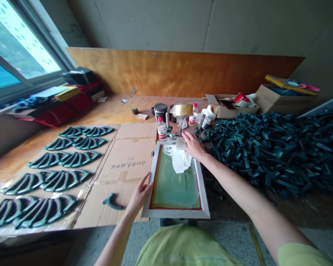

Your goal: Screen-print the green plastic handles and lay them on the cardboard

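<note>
A silk-screen printing frame (pixel 207 212) with a pale metal rim and green mesh lies in front of me. My left hand (pixel 141 191) is at its left rim, with thumb and fingers curled round the edge. At the far end, my right hand (pixel 193 146) grips a pale, translucent squeegee (pixel 181 142), partly hidden by the fingers. White ink (pixel 179 162) is spread on the mesh just below it. Metal clamps (pixel 169 129) stand behind the frame. A single curved dark-green plastic part (pixel 112 201) lies on the cardboard (pixel 133 147), left of my left hand.
Rows of green parts (pixel 66 180) lie at left, and a large heap of them (pixel 266 155) at right. Bottles (pixel 161 130), a black tub (pixel 160 111) and a tape roll (pixel 182 109) stand behind the frame. Cardboard boxes (pixel 280 99) sit at back right.
</note>
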Available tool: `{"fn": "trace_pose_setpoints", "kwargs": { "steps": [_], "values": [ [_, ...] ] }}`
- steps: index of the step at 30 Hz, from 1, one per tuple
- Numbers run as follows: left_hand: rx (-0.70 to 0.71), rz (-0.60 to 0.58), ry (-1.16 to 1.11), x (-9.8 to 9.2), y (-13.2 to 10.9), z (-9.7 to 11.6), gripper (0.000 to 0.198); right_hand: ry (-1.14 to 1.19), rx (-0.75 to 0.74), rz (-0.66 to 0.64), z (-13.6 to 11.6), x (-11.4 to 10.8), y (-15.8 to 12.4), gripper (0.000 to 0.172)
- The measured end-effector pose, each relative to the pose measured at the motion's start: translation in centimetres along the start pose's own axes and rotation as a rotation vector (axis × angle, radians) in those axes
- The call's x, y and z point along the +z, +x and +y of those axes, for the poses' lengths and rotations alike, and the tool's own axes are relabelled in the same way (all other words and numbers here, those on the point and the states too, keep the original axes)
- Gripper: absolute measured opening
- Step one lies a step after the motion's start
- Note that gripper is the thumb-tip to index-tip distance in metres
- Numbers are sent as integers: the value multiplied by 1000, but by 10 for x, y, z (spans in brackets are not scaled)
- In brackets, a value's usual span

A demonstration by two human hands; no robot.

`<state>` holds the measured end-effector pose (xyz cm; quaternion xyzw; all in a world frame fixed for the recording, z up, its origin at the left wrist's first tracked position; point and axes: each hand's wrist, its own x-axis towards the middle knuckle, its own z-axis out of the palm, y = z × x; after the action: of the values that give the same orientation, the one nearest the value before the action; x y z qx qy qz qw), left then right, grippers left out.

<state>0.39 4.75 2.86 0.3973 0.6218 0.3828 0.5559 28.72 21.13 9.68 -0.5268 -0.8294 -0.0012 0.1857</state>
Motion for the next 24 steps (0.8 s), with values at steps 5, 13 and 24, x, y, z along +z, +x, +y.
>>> {"fn": "trace_pose_setpoints", "kwargs": {
  "steps": [5, 13, 24],
  "values": [
    [-1, 23, 19, 1, 11, -19, 90, -94, 42, -173, -16, 20, 9, 30],
    [-16, -18, 31, -1, 12, -23, 85, -120, 165, -191, -7, 16, -5, 12],
    [-76, 35, -42, 2, 7, -13, 90, 57, -299, -325, -10, 11, -67, 27]
  ]
}}
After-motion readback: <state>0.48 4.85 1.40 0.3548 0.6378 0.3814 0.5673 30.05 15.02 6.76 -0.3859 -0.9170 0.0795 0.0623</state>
